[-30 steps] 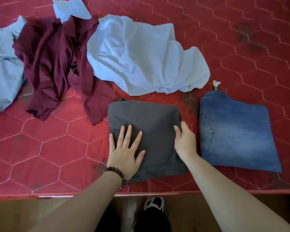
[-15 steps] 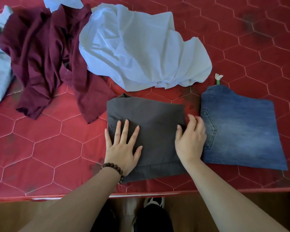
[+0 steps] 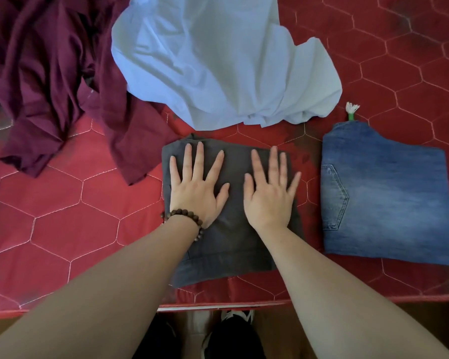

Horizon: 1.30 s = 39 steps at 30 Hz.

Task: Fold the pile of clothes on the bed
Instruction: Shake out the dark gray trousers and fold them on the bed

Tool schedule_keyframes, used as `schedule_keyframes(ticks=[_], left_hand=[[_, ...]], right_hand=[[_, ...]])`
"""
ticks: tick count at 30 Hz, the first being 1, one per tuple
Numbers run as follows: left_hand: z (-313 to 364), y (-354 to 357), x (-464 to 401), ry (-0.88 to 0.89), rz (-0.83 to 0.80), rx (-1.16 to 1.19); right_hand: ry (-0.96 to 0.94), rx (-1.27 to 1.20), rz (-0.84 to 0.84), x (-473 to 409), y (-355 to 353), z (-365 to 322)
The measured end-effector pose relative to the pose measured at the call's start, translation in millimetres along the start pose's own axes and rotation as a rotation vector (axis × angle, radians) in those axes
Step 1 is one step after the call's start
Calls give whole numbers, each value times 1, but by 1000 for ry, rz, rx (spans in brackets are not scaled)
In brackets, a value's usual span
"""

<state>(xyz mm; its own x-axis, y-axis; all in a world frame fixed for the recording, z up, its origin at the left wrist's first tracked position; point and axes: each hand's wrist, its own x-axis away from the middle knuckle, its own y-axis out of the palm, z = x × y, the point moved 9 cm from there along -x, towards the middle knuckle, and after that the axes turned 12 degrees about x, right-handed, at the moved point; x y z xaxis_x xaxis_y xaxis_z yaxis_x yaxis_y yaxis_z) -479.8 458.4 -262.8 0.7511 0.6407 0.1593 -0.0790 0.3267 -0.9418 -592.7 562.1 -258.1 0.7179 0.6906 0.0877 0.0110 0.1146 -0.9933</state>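
A folded dark grey garment (image 3: 233, 244) lies near the front edge of the red quilted bed (image 3: 70, 216). My left hand (image 3: 196, 187), with a bead bracelet at the wrist, presses flat on its left half with fingers spread. My right hand (image 3: 270, 193) presses flat on its right half, fingers straight. To the right lies a pair of folded blue jeans (image 3: 391, 200). Behind the grey garment a crumpled light blue garment (image 3: 218, 63) is spread out. A crumpled maroon garment (image 3: 50, 73) lies at the back left.
A small green and white tassel (image 3: 352, 111) pokes out behind the jeans. The bed's front edge (image 3: 218, 305) runs just below the grey garment, with wooden floor and my shoes (image 3: 233, 332) beneath. Bare red mattress lies at the left front.
My right hand has moved from the grey garment's right edge onto its top and now lies flat. My left hand slid a little further up. The view has moved closer.
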Motion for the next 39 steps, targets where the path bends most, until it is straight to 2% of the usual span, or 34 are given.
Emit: schedule_keyframes(ticks=[2,4,8,15,17,20,23,28,34,39], left_hand=[[1,1,15,-37,-9,22],[4,6,37,-61,-34,39],[16,16,81,-31,-86,49],[12,18,89,-6,-107,53],[1,12,90,-65,-62,101],[-35,4,92,-248,8,217],[-46,3,94,-252,-6,283],[-30,0,94,-163,55,487],[-17,1,78,-131,62,501],[14,8,46,-88,29,478]], right_hand=[[108,1,-47,5,2,7],[49,26,-72,18,0,1],[-184,98,-101,66,3,-15],[-188,100,-121,73,7,-14],[-191,65,-118,72,5,-12],[-39,-11,-112,68,3,16],[136,-52,-106,69,1,44],[146,-121,-16,69,-13,48],[86,-126,-127,45,-12,60],[141,-102,-180,18,-11,89]])
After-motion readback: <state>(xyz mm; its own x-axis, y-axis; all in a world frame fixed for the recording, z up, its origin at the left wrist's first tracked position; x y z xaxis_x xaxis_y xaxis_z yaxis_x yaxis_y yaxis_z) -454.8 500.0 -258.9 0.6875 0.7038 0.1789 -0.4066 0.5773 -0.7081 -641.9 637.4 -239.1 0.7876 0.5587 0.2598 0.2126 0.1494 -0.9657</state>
